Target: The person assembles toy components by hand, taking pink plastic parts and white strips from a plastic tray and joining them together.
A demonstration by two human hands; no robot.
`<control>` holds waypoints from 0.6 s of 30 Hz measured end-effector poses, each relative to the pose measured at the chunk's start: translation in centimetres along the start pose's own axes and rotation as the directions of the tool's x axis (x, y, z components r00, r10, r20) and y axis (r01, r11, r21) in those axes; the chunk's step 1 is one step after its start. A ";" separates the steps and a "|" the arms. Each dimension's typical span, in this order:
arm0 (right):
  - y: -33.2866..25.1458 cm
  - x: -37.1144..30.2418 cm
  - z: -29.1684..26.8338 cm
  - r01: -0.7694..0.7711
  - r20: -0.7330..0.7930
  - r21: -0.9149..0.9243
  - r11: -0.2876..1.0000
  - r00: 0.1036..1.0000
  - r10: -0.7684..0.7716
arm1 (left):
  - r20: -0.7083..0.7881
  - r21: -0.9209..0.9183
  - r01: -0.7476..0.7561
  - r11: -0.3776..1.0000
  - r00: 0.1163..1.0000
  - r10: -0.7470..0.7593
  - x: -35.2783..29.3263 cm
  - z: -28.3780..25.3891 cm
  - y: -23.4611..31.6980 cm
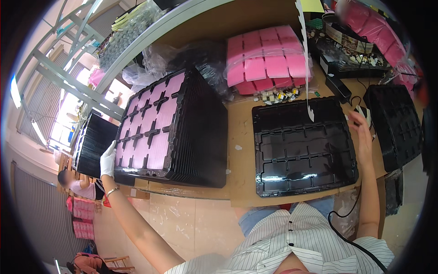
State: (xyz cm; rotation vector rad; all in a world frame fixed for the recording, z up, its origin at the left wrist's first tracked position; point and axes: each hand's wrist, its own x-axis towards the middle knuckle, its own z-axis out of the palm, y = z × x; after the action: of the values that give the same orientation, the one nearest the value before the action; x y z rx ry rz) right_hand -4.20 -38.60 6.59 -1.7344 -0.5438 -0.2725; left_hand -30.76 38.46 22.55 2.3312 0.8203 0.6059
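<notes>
My left hand point(107, 160), in a white glove, rests against the left edge of a tall stack of black plastic trays point(200, 132). Its fingers look stretched along that edge rather than wrapped round it. In the stack's top tray lie pale pink foam pieces point(157, 116), divided by black cross-shaped ribs. In front of me a black compartment tray point(296, 144) lies flat with nothing in its pockets. Just beyond that tray's right edge is my bare right hand point(361, 134), fingers apart and holding nothing.
Bagged pink foam blocks point(267, 59) stand at the back, with small yellow and white parts point(280, 96) before them. More black trays point(394, 125) stand at the right and others point(93, 144) at the far left. A torn white strip point(306, 68) hangs over the front tray.
</notes>
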 end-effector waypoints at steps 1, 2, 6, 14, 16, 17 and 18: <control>-0.7 1.2 0.6 0.062 0.016 0.011 0.998 0.998 -0.062 | 0.031 -0.004 0.017 1.000 0.999 -0.017 0.3 0.3 0.0; -1.0 2.1 1.3 0.065 0.017 0.019 0.998 0.998 -0.065 | 0.050 0.002 0.034 0.999 0.998 -0.034 0.2 -0.2 -0.1; -2.5 5.5 4.2 0.133 0.116 0.162 0.978 0.982 -0.152 | 0.026 0.010 -0.044 0.999 0.999 0.044 -0.7 -1.8 -1.3; -2.7 8.1 8.9 -0.338 0.572 0.480 0.810 0.820 0.004 | -0.528 -0.077 -0.648 0.757 0.671 0.521 -15.5 17.4 27.7; -2.5 6.9 9.6 -0.492 0.606 0.485 0.723 0.785 0.127 | -0.214 -0.042 -0.767 0.640 0.633 0.744 -18.1 22.1 30.7; -4.1 6.2 10.9 -0.465 0.559 0.506 0.726 0.818 0.134 | -0.108 -0.156 -0.729 0.667 0.683 0.722 -19.3 24.1 31.7; -4.7 5.6 11.5 -0.487 0.569 0.501 0.715 0.808 0.152 | 0.058 -0.238 -0.653 0.718 0.729 0.682 -20.0 25.8 32.9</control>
State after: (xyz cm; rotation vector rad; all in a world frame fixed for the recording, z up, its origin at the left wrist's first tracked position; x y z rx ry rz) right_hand -2.90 -25.62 10.47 -1.1769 -0.5840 0.5928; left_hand -16.56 -5.63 21.16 2.4075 -0.2005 0.7583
